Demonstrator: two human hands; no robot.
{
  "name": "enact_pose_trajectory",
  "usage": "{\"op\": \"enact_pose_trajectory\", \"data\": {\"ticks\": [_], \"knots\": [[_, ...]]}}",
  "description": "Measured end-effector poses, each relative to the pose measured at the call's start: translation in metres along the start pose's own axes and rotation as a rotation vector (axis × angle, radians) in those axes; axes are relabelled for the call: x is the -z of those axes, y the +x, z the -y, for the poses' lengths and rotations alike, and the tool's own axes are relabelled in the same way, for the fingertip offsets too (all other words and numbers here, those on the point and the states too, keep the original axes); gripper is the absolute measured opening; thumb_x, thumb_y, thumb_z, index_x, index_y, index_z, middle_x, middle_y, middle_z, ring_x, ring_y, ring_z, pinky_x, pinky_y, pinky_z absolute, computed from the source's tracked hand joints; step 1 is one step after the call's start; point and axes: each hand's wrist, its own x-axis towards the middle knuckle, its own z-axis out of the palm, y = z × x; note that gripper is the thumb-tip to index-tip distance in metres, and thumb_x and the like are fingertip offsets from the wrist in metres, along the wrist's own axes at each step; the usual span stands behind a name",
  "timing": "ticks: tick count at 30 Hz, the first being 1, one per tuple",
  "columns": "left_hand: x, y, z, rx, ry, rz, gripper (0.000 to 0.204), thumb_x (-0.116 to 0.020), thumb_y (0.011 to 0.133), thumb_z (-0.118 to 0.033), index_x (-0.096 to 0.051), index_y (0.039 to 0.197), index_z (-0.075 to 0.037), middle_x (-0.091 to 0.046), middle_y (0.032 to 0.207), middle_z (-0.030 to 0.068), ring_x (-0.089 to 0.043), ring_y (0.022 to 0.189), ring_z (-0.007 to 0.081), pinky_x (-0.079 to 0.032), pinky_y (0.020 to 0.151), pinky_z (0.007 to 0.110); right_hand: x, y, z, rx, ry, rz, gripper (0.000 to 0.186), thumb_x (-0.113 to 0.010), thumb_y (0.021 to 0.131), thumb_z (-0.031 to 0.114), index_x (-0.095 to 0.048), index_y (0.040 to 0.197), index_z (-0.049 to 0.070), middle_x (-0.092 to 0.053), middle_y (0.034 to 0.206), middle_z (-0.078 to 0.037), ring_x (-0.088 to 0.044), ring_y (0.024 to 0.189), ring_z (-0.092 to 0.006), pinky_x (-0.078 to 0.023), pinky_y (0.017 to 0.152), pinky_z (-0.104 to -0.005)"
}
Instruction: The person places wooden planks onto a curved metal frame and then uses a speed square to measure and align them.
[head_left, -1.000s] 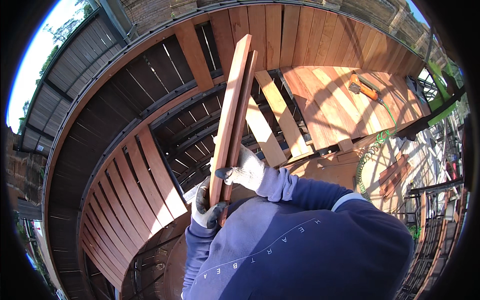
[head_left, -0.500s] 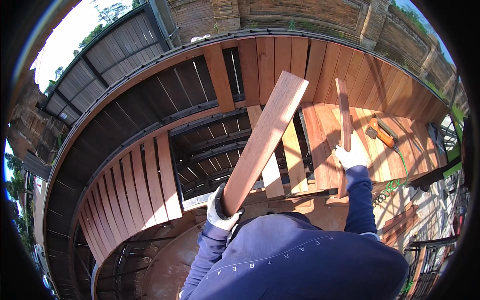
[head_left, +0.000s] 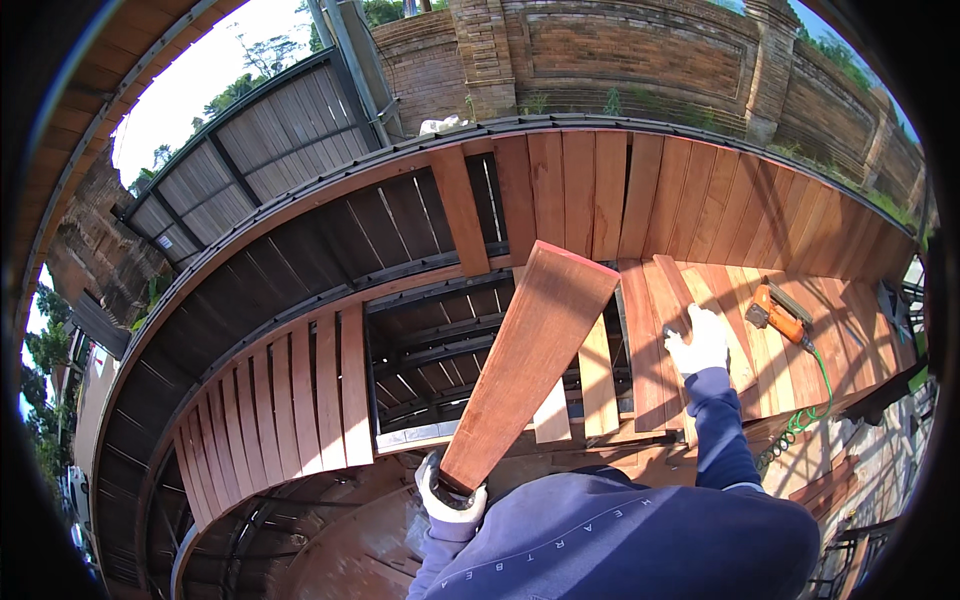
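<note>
My left hand (head_left: pixel 452 492), in a white and dark glove, grips the lower end of a reddish-brown wooden plank (head_left: pixel 530 365). That plank is tilted upward, its far end raised over the open bench frame (head_left: pixel 420 335). My gloved right hand (head_left: pixel 702 342) is over the planked part of the bench, its fingers partly apart. Beneath and beside it, a loose board (head_left: pixel 674 282) lies across the seat slats; the glove hides part of it. Two pale slats (head_left: pixel 598 385) span the frame beside the raised plank.
An orange nail gun (head_left: pixel 782 313) with a coiled green hose (head_left: pixel 800 420) lies on the seat at right. Spaced slats (head_left: pixel 290 400) cover the seat at left. A curved slatted backrest (head_left: pixel 690 195) runs behind, before a brick wall (head_left: pixel 630 60). Offcuts (head_left: pixel 825 485) lie lower right.
The board in my right hand has come down from upright onto the seat, and its fingers have loosened. The plank in my left hand has swung lower, its far end nearer me.
</note>
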Motion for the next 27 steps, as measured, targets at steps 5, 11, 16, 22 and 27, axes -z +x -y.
{"op": "enact_pose_trajectory", "data": {"ticks": [5, 11, 16, 22, 27], "knots": [[-0.007, -0.003, -0.010, 0.029, 0.067, 0.023, 0.082, -0.081, 0.058, -0.016, -0.043, 0.128, 0.003, -0.050, 0.111, 0.0211, -0.052, 0.100, 0.0358, -0.045, 0.087, 0.043, 0.013, -0.050, 0.184, 0.270, 1.409, 0.665, 0.050, -0.056, 0.082, -0.007, -0.045, 0.129, 0.001, -0.054, 0.100, -0.006, -0.055, 0.074, -0.0129, -0.051, 0.065, -0.0256], [0.006, -0.002, -0.019, 0.264, 0.059, 0.062, 0.075, -0.081, 0.069, -0.027, -0.044, 0.128, 0.003, -0.055, 0.115, 0.0190, -0.057, 0.103, 0.0281, -0.047, 0.087, 0.038, -0.043, -0.080, 0.262, -0.108, 1.411, 0.714, 0.021, -0.052, 0.082, 0.003, -0.056, 0.102, -0.001, -0.060, 0.085, -0.007, -0.055, 0.073, -0.0116, -0.046, 0.061, -0.0260], [0.032, -0.029, 0.000, 0.972, -0.651, 0.014, 0.034, -0.070, 0.084, -0.024, -0.060, 0.103, 0.001, -0.066, 0.088, 0.0111, -0.062, 0.076, 0.0123, -0.049, 0.067, 0.025, -0.130, -0.063, 0.287, 0.295, 1.134, 0.673, 0.009, -0.053, 0.083, 0.009, -0.056, 0.085, 0.000, -0.053, 0.070, -0.005, -0.049, 0.065, -0.0148, -0.041, 0.061, -0.0310], [0.045, -0.016, 0.011, 1.002, -0.740, -0.152, 0.023, -0.072, 0.083, -0.021, -0.063, 0.092, -0.002, -0.065, 0.073, 0.0081, -0.062, 0.058, 0.0129, -0.050, 0.054, 0.025, -0.187, -0.075, 0.342, -0.164, 1.552, 1.067, 0.013, -0.052, 0.079, 0.002, -0.056, 0.092, -0.001, -0.054, 0.081, -0.006, -0.050, 0.071, -0.0132, -0.043, 0.065, -0.0269], [0.048, 0.004, 0.055, 1.192, -0.864, -0.325, 0.016, -0.069, 0.084, -0.016, -0.058, 0.083, -0.005, -0.064, 0.078, 0.0113, -0.065, 0.068, 0.0207, -0.053, 0.057, 0.032, -0.220, -0.085, 0.380, -0.101, 1.380, 1.152, 0.017, -0.054, 0.080, 0.004, -0.058, 0.095, -0.004, -0.057, 0.081, -0.008, -0.051, 0.071, -0.0147, -0.042, 0.067, -0.0289]]}}
